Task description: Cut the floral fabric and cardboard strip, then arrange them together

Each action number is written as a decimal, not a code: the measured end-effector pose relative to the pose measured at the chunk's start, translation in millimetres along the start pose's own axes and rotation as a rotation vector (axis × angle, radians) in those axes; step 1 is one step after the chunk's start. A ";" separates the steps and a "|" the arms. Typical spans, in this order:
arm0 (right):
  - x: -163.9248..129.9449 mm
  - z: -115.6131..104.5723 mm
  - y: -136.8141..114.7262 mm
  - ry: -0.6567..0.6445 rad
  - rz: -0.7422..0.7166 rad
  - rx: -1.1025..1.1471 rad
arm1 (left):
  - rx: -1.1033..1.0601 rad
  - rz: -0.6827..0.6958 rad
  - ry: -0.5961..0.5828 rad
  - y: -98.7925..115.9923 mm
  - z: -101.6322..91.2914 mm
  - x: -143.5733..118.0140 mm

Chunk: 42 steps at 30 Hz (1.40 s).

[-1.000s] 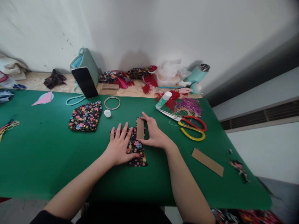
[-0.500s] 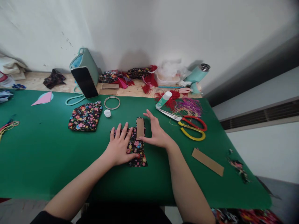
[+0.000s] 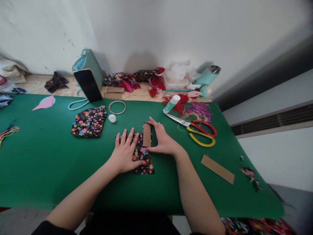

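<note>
My left hand (image 3: 126,155) lies flat with spread fingers on a black floral fabric piece (image 3: 146,167) and covers part of it. A short brown cardboard strip (image 3: 146,135) rests lengthwise on the narrow upper part of the fabric. Beside that strip is my right hand (image 3: 162,138), fingers apart, its thumb at the strip's lower end and its fingertips near the top edge. Scissors (image 3: 184,123) with red and yellow handles lie to the right, next to a glue stick (image 3: 171,103). Its white cap (image 3: 112,118) stands separately on the left.
Another floral fabric piece (image 3: 90,122) and a metal ring (image 3: 117,107) lie on the green mat (image 3: 49,163). A longer cardboard strip (image 3: 217,169) is at right. A phone (image 3: 88,85) leans on a pouch at the back, and a bottle (image 3: 207,76) lies tilted.
My right hand's fingers have lowered towards the top of the cardboard strip, and its thumb has slid slightly down. My left hand stays in place.
</note>
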State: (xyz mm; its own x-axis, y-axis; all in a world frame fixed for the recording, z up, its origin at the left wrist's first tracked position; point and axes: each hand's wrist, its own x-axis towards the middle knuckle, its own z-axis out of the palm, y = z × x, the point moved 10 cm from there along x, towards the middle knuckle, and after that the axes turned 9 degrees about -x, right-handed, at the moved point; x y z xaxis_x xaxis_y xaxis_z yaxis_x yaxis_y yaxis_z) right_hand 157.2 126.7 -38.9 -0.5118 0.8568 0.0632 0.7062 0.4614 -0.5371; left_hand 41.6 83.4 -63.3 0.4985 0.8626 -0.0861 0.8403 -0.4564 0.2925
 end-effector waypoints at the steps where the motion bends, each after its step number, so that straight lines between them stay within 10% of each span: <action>1: -0.4 -1.9 0.3 0.011 0.000 0.016 | 0.000 -0.001 -0.002 -0.2 0.2 0.0; 20: 0.7 1.5 0.2 0.006 -0.021 -0.075 | -0.014 0.020 0.015 5.4 -5.5 -0.5; 28: 2.5 -9.1 -0.6 0.036 0.041 -0.063 | -0.018 -0.203 0.060 22.1 -9.5 -9.7; 35: -3.4 -20.3 13.0 0.147 0.122 0.000 | 0.007 -0.060 0.005 19.0 4.4 -5.3; 42: -13.7 -47.2 25.9 0.421 0.247 0.007 | -0.195 0.470 -0.196 31.3 -14.7 -2.3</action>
State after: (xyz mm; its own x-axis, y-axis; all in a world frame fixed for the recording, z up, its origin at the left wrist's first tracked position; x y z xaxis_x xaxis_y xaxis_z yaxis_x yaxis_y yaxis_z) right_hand 205.6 137.8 -13.9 -0.0859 0.9599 0.2669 0.7776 0.2321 -0.5844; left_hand 63.7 70.4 -39.9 0.8572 0.5098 -0.0736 0.4710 -0.7181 0.5123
